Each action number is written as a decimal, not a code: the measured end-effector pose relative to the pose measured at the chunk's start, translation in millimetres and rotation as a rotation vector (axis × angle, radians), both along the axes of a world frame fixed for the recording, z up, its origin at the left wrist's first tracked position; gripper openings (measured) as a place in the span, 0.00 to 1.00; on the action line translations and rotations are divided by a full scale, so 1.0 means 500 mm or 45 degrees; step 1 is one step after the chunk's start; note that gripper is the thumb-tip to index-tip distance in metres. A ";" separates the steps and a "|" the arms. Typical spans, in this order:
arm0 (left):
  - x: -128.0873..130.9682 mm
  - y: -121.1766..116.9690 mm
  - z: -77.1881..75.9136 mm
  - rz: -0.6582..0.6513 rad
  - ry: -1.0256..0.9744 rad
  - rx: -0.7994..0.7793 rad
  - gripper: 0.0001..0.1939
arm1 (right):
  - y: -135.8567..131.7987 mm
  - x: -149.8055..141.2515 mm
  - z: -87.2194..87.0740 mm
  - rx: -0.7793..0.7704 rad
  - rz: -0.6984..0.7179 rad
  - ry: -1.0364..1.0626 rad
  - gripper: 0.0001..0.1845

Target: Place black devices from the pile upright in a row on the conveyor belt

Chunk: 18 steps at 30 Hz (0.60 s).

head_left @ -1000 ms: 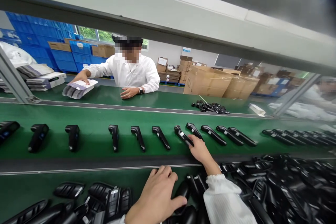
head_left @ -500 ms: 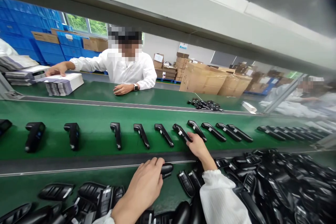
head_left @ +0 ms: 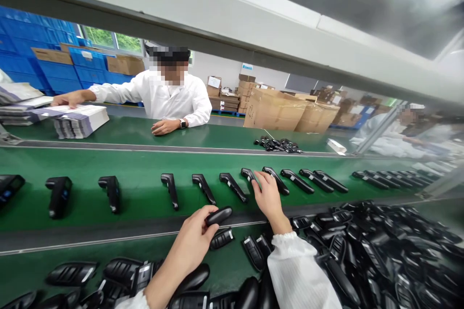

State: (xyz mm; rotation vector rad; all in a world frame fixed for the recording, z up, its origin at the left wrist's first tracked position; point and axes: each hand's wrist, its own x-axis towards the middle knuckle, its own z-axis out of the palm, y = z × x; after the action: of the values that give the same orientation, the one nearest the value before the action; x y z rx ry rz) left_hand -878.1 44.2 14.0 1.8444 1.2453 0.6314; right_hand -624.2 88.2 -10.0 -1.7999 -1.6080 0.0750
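Note:
My left hand [head_left: 194,239] pinches a black plastic cover piece [head_left: 219,215] and holds it lifted above the near edge of the green conveyor belt [head_left: 137,169]. My right hand [head_left: 267,198], in a white sleeve, reaches onto the belt and rests its fingers on a black handheld device [head_left: 250,176] in the row lying there. More black devices [head_left: 203,187] lie in a line to both sides. Loose black cover pieces [head_left: 222,238] lie on the near bench under my hands.
A large heap of black covers [head_left: 369,246] fills the near right bench, with more at the near left [head_left: 72,274]. Across the belt a person in a white coat [head_left: 170,99] touches a paper stack [head_left: 78,120]. Cardboard boxes [head_left: 275,113] and blue crates [head_left: 25,55] stand behind.
My left hand picked a black cover off the near bench and raised it toward the belt. My right hand stayed on the device as the row drifted slightly.

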 end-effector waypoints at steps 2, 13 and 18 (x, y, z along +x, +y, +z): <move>0.002 0.001 0.004 0.015 -0.108 0.006 0.15 | -0.021 -0.028 0.052 -0.034 0.413 0.254 0.18; -0.002 -0.016 0.003 -0.067 0.202 0.249 0.15 | -0.045 -0.052 0.101 -0.457 0.685 0.241 0.11; -0.004 -0.035 0.004 -0.291 0.675 0.269 0.18 | -0.009 0.056 0.014 -0.301 0.122 0.697 0.21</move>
State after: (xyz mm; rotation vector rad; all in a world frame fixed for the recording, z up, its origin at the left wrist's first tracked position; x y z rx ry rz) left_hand -880.0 26.7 16.2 2.3893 1.2998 0.1493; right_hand -596.1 83.4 -2.9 -1.6742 -1.3201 0.7620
